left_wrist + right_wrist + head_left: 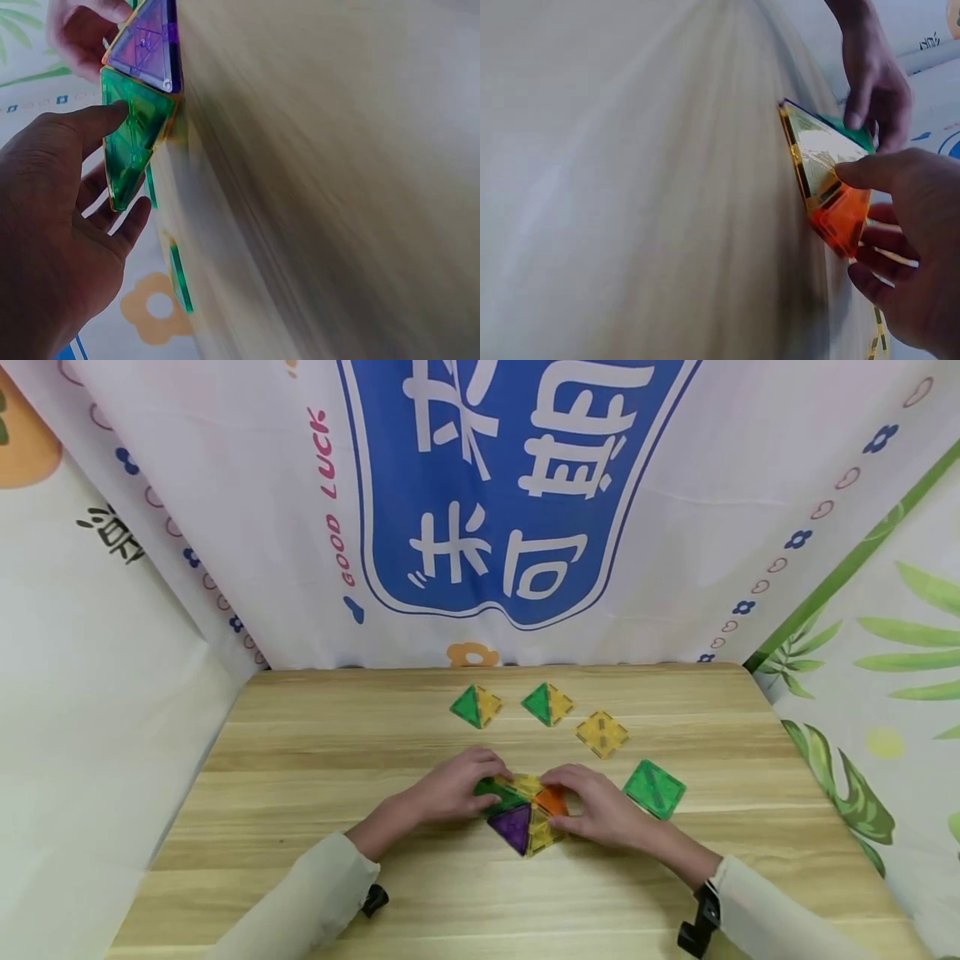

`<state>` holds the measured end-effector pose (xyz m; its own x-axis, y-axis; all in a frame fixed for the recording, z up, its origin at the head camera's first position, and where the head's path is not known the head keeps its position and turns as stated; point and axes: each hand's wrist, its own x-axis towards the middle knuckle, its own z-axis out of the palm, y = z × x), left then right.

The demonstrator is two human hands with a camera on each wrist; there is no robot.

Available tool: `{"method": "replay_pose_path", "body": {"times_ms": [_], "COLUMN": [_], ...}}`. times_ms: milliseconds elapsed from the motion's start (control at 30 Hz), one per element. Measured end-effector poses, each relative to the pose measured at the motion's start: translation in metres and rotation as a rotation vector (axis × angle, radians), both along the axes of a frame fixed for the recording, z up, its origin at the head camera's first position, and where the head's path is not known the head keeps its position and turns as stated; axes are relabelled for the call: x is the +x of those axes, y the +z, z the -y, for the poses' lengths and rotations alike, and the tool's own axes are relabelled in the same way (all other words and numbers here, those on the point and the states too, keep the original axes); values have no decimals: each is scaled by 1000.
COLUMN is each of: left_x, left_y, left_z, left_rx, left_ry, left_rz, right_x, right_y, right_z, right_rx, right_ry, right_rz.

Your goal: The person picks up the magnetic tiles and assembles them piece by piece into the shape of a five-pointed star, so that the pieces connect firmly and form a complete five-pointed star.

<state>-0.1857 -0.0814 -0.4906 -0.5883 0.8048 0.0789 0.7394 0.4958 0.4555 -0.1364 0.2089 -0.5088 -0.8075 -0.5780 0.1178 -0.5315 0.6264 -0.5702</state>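
At wooden table [405, 889], joined tiles [525, 814] are being held between left hand [459, 787] and right hand [600, 806], neither being nearer; green tile [136, 142] being pinched on left, orange tile [553, 800] being pinched on right.

I read a wide lane on the table [322, 752] from the left forearm [384, 828] out to the left edge, running up to the back-left corner. Centre blocked: cluster [525, 814], with left hand [457, 787] and right hand [600, 810] on either side. From the front edge I could approach it between the forearms. Beyond it, a strip of bare wood, then left pair [476, 706] and right pair [548, 704] near the back edge, slim gap between. Yellow square [602, 733] and green square [655, 789] obstruct rightward; green sits tight beside the right forearm [678, 852]. Room toward the right edge. Backdrop [495, 510] walls off the back edge.
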Motion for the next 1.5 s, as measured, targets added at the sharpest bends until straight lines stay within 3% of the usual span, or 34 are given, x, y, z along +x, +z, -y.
{"method": "replay_pose_path", "body": {"times_ms": [267, 367, 467, 600, 667, 767, 1067, 1333, 1500], "left_x": [8, 7, 2, -13, -21, -32, -65, -82, -85], "left_y": [-1, -1, -3, -6, -6, -9, -23, -25, -25], "left_z": [24, 29, 36, 41, 42, 43, 42, 30, 23], "left_rx": [44, 68, 136, 290, 364, 422, 375, 351, 358], "left_ry": [55, 58, 86, 195, 256, 335, 544, 582, 590], "left_rz": [6, 37, 119, 242, 275, 262, 244, 308, 300], "right_x": [-21, -28, -42, -67, -79, -95, -137, -154, -157], "right_y": [1, 2, 6, 9, 8, 6, 2, -3, -5], "right_z": [13, 18, 26, 38, 44, 53, 79, 93, 98], "right_rx": [-16, -39, -93, -147, -157, -179, -173, -91, -71], "right_ry": [122, 129, 79, -46, -94, -157, -286, -309, -305], "right_rz": [55, 98, 173, 223, 221, 221, 148, 158, 98]}}
